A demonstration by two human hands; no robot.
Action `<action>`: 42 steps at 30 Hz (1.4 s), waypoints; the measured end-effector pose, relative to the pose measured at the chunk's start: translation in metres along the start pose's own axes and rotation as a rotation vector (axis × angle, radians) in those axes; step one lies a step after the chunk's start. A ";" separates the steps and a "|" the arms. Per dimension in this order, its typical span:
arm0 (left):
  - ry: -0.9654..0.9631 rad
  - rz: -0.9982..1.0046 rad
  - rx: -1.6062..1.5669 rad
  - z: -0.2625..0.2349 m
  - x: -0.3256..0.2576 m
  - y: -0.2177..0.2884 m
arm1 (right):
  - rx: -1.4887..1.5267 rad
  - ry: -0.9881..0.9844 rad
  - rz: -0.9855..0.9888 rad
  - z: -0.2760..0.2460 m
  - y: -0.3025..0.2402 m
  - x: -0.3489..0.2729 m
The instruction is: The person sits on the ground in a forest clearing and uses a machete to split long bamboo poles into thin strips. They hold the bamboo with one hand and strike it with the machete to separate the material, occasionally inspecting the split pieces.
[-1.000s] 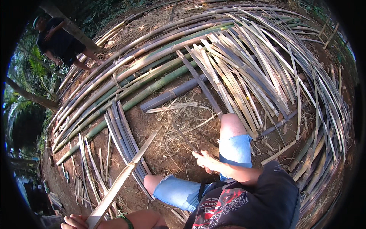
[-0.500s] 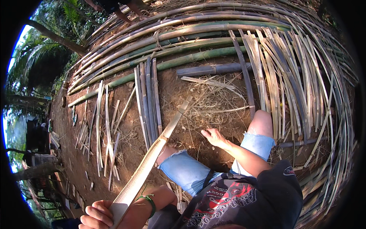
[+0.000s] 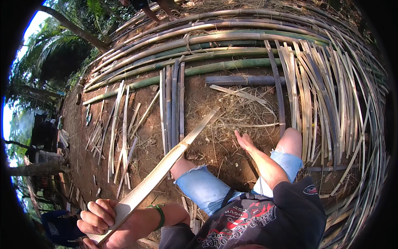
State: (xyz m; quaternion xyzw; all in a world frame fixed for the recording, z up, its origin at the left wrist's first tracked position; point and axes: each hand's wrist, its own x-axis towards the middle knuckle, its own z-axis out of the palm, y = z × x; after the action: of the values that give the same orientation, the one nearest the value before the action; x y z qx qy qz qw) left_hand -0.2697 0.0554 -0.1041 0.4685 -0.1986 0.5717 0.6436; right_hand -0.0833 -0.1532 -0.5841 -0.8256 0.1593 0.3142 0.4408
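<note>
My left hand (image 3: 99, 220) grips the near end of a long pale split bamboo slat (image 3: 166, 162). The slat slants up and to the right, its far tip above the dirt near a heap of dry shavings (image 3: 244, 112). My right hand (image 3: 243, 140) is stretched forward with fingers apart, holding nothing, just over the ground at the edge of the shavings. My knees in blue cut-off shorts (image 3: 207, 186) sit below both hands.
Long green and brown bamboo poles (image 3: 199, 45) lie stacked across the back. Thin split strips (image 3: 331, 91) fan out on the right. Several dark slats (image 3: 172, 103) and loose pale strips (image 3: 120, 128) lie on the dirt at left. Another person's legs (image 3: 155, 8) stand at the top.
The view has swung left and tilted, so the pole stack now runs across the top. My left hand with the slat has risen into view. My right hand has reached further forward.
</note>
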 end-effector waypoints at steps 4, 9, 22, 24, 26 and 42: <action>0.035 0.046 0.052 0.001 0.000 -0.005 | 0.031 -0.040 -0.243 0.005 -0.001 -0.022; 0.163 0.177 0.291 0.000 0.003 -0.008 | 0.168 0.017 -0.821 0.018 -0.062 -0.155; 0.221 0.166 0.337 0.009 0.004 -0.013 | 0.197 0.101 -0.722 0.009 -0.052 -0.128; -0.006 0.142 0.141 0.001 0.001 -0.014 | 0.098 0.068 -0.895 -0.002 -0.066 -0.153; -0.023 0.129 0.111 -0.002 0.002 -0.012 | 0.186 -0.128 -1.024 -0.009 -0.075 -0.181; 0.141 0.119 0.249 0.001 0.016 -0.018 | 0.140 -0.107 -0.979 0.012 -0.044 -0.129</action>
State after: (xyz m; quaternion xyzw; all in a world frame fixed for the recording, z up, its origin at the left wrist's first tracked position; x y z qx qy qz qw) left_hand -0.2485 0.0649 -0.0976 0.4908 -0.1077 0.6605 0.5579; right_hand -0.1606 -0.1207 -0.4762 -0.7547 -0.2493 0.1009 0.5984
